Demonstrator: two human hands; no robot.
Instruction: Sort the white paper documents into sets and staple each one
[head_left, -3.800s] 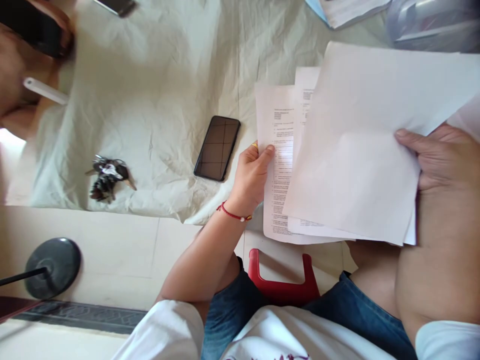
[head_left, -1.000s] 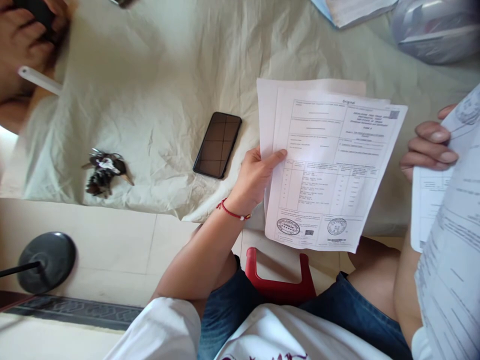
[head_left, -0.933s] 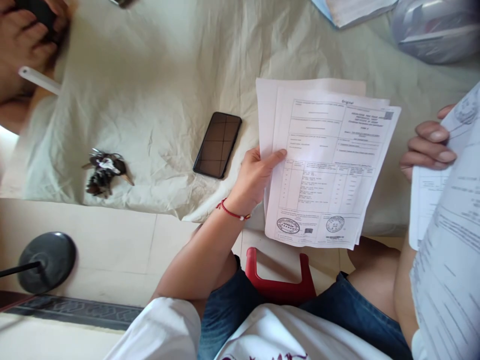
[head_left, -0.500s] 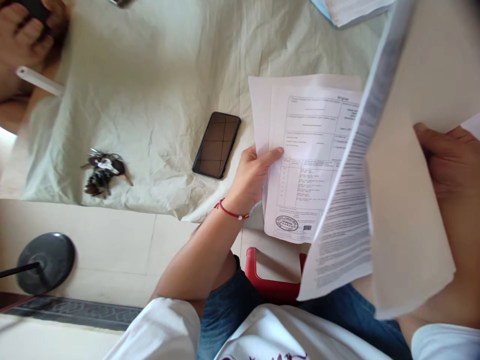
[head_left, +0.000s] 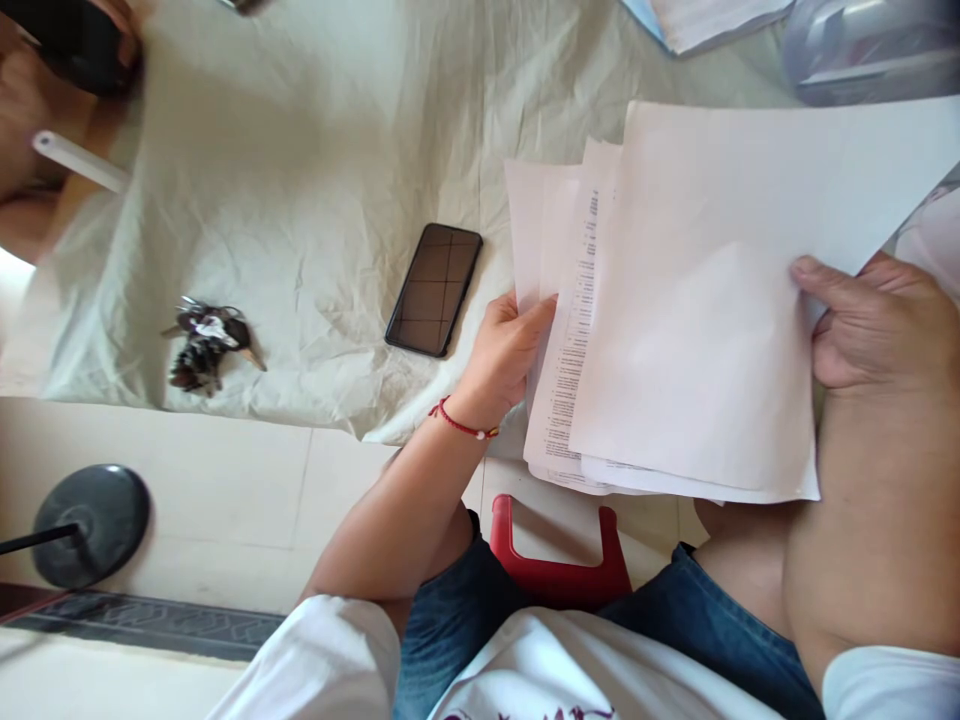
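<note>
My left hand [head_left: 501,352], with a red cord bracelet at the wrist, pinches the left edge of a stack of printed papers [head_left: 559,400], thumb on top. My right hand [head_left: 881,325] grips the right side of white sheets [head_left: 697,300] that lie over the stack; the uppermost one looks blank. Only a strip of print shows at the left, and the rest of the lower pages is hidden. Left of my left hand, a dark smartphone [head_left: 433,290] rests on the cloth.
A pale cloth [head_left: 322,200] covers the surface. On it lie keys [head_left: 208,345], a blue-edged paper pile [head_left: 712,20] and a clear plastic container [head_left: 870,50]. Another person's hand [head_left: 30,110] holds a dark object. Below are a red stool [head_left: 555,580] and a round black base [head_left: 91,525].
The lifted pages have swung left and down onto the stack, covering the printed form. My right hand turned with them, its thumb now on top. My left hand stayed nearly still.
</note>
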